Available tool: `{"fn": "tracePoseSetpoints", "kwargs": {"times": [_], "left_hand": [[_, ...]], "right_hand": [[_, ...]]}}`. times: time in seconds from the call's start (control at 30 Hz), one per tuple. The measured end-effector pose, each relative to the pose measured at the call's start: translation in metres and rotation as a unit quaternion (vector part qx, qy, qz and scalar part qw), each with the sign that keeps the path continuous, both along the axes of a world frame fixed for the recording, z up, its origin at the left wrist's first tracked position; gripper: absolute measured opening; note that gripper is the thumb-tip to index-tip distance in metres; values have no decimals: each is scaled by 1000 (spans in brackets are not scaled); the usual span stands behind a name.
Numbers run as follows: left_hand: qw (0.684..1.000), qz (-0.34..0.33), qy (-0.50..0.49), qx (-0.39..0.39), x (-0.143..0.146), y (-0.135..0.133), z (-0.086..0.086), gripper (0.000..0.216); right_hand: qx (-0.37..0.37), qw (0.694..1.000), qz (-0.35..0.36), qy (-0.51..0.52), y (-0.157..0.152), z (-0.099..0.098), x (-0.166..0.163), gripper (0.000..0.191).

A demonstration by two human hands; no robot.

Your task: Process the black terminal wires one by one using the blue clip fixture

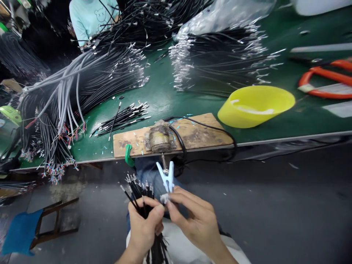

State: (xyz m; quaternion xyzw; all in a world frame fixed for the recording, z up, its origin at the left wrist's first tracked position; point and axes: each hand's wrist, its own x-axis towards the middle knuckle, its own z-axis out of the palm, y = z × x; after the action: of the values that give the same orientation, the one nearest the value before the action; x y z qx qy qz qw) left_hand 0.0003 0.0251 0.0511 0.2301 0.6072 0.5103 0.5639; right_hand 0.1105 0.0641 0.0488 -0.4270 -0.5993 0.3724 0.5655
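Here's the wooden board [203, 128], lying along the near edge of the green desk [161, 93], and both hands are busy on this side of it, beyond the edge. The left hand [145, 223] is wrapped around a bundle of black cables [140, 189], their tips fanning up towards the board. Close beside it, the right hand [195, 216] pinches a small whitish piece [164, 198] between thumb and finger, the two hands nearly meeting. A pale blue clothespin [168, 185] stands just past those fingers; whether they touch it, I can't tell. Its prongs sit by a metal rod [164, 161] jutting from the grimy metal unit [161, 137] on the board, out over the desk edge.

A green clip [128, 156] sits at the board's left front corner, and short cables [123, 117] lie piled just behind that end. Long grey cables [62, 95] spill over the edge, left of the board. At its right end there's a yellow tub-like piece [233, 117], very close. Straight behind the board, green surface runs back to a wide spread of black cables [220, 66]. Room to move? Grey floor [275, 205] stretches below and right of the board.
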Motion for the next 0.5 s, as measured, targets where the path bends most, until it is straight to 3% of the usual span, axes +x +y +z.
{"fn": "tracePoseSetpoints", "kwargs": {"times": [0.1,0.23,0.3,0.5], "left_hand": [[1000,-1,-11,-5,1,0,-2,33],[998,-36,-46,-14,-1,0,-1,31],[997,-48,-61,-17,-2,1,0,30],[996,-50,-75,-27,-5,5,-1,32]], "right_hand": [[-62,995,5,79,0,-5,3,15],[-107,977,115,146,1,-12,7,25],[-114,971,150,146,1,-13,6,22],[-100,977,113,154,2,-15,1,18]]}}
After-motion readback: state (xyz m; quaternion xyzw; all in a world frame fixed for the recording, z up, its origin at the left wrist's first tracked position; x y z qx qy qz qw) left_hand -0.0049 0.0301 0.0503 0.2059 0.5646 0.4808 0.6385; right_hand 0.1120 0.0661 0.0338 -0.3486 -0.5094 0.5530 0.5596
